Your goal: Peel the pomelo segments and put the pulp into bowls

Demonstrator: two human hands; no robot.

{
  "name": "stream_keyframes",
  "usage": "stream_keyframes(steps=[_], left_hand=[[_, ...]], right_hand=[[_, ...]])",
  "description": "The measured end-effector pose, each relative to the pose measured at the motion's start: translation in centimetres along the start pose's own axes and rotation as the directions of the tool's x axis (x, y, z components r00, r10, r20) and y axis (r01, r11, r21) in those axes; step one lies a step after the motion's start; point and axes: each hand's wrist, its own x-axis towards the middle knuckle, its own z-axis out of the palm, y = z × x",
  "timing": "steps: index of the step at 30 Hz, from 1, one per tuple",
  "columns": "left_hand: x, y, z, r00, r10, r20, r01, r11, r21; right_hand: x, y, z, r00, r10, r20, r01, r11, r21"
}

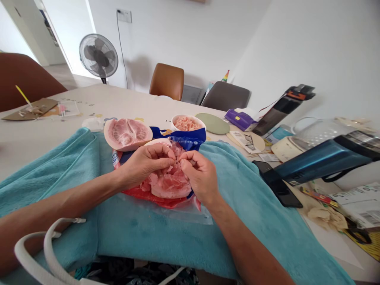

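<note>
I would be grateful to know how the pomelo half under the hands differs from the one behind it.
The near pomelo half is torn into loose segments; the far pomelo half keeps its rind ring whole. The left hand and right hand pinch the near one; the far one lies untouched, cut face up. Both show pink flesh.

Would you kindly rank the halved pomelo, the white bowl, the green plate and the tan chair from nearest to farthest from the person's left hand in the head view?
From the left hand, which pinches the pomelo flesh:
1. halved pomelo, just behind it.
2. white bowl, behind, to the right.
3. green plate, farther right.
4. tan chair, across the table.
</note>
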Motion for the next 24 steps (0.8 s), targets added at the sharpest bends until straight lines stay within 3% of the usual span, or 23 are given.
stream_keyframes(steps=[4, 9, 12, 15, 20, 24], left_hand=[[-0.1, 0.2, -0.1, 0.997, -0.069, -0.015, 0.07, 0.997, 0.04], [-0.1, 0.9, 0.0, 0.991, -0.136, 0.014, 0.137, 0.991, -0.016], [0.0, 1.5, 0.0, 0.987, -0.145, 0.063, 0.149, 0.987, -0.058], [0.0, 2.3, -0.7, 0.99, -0.131, 0.05, 0.135, 0.988, -0.079], [0.9, 4.9, -2.9, 0.998, -0.048, -0.038, 0.048, 0.999, 0.009], [3.9, 7.6, -3.9, 0.996, -0.032, -0.081, 0.043, 0.989, 0.14]], right_hand=[[-0.1, 0.1, 0.3, 0.992, 0.119, 0.041, -0.123, 0.983, 0.132], [0.1, 0.0, 0.1, 0.997, 0.069, -0.037, -0.066, 0.996, 0.058], [0.4, 0.2, -0.3, 0.993, 0.073, -0.095, -0.064, 0.994, 0.094], [0.6, 0.4, -0.5, 0.99, 0.113, -0.079, -0.1, 0.983, 0.154], [0.4, 0.3, -0.4, 0.989, 0.132, -0.071, -0.116, 0.973, 0.199], [0.4, 0.1, -0.4, 0.978, 0.202, -0.059, -0.181, 0.949, 0.257]])
